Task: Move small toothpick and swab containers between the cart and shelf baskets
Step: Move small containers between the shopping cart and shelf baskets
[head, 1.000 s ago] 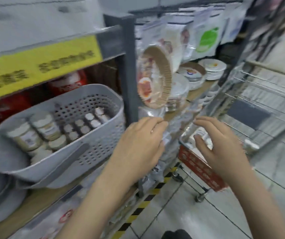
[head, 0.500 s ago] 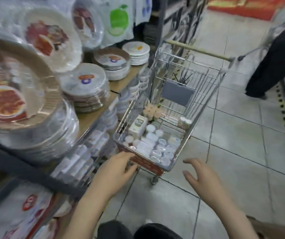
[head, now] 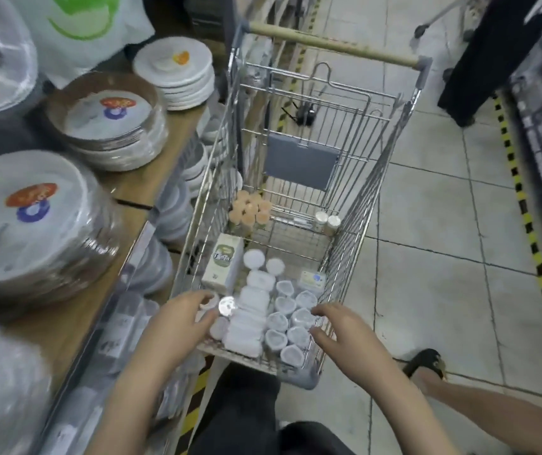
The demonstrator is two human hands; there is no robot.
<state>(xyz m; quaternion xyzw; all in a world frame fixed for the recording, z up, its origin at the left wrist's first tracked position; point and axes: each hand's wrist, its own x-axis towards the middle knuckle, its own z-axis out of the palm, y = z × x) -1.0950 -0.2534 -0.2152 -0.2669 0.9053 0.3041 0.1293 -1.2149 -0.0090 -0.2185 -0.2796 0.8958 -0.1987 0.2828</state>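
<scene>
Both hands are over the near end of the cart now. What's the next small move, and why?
Probably close the left hand on the small round container at its fingertips and lift it. That hand already touches the containers at the cart's near left corner, while the right hand hovers open, holding nothing.

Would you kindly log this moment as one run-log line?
phase: reaching into cart | left hand: open, at containers | right hand: open, above them

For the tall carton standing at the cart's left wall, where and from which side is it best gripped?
Judging by its pose, take the tall carton by its upper end, from above, pinching its long faces. It stands upright against the cart's left wall, with round white-lidded containers crowding its right side, so only the top looks free. The left hand is nearer.
</scene>
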